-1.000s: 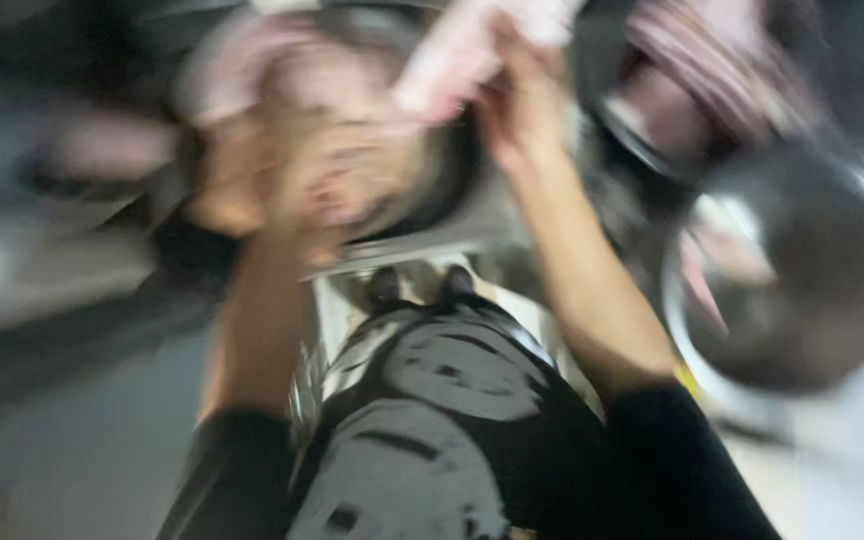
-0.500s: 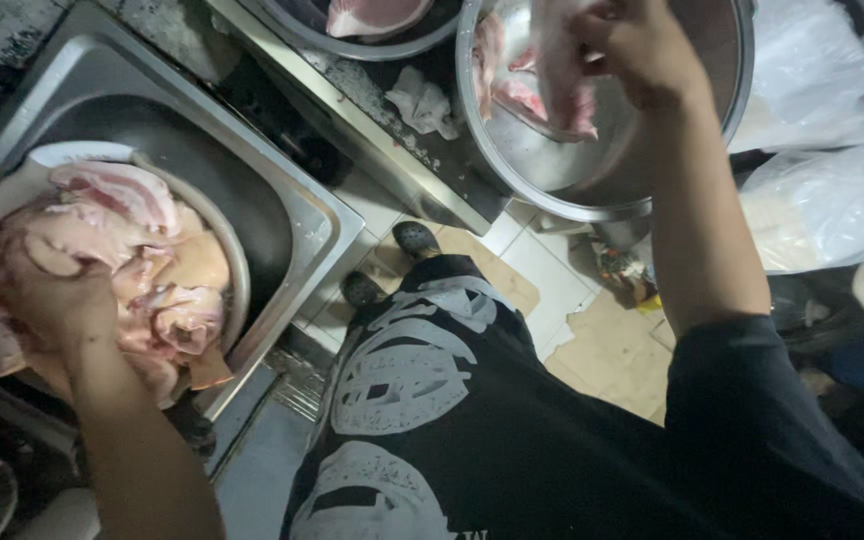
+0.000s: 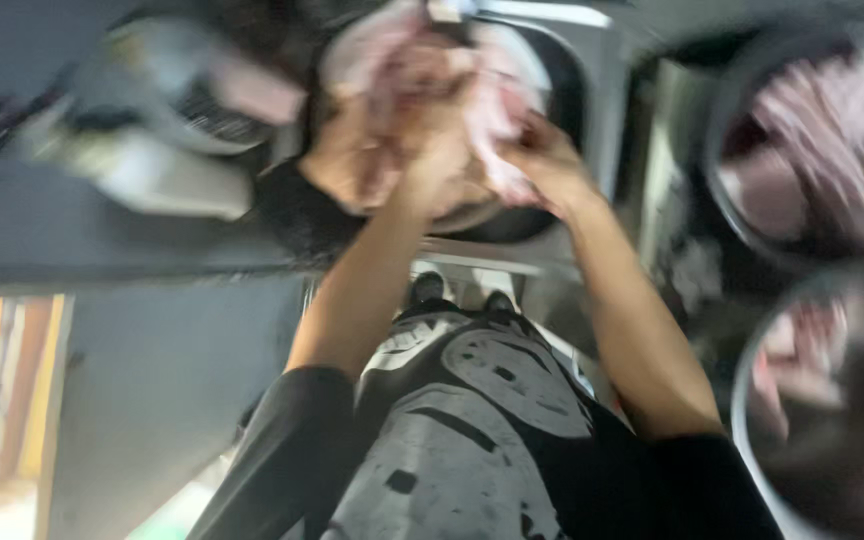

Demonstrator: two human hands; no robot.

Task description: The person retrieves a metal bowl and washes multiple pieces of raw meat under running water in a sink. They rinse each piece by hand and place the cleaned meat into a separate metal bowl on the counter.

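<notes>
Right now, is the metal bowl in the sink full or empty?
Full: the bowl in the sink is heaped with pale pink raw meat, and both hands, left and right, are in it.

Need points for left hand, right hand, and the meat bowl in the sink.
left hand (image 3: 432, 170), head view, back of the hand, blurred.
right hand (image 3: 542, 165), head view, knuckles.
bowl of pale pink meat (image 3: 552, 60), head view, right rim inside the steel sink.

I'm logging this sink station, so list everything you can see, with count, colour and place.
raw meat pieces: a pile, pink, in the basin under both hands
sink basin: one, steel, top centre
metal bowls: two, steel, right side, each holding pink meat
counter: one, grey, left
shoes: two, dark, on the floor below
left hand: one, on the meat
right hand: one, on the meat; blur hides the grip
</notes>
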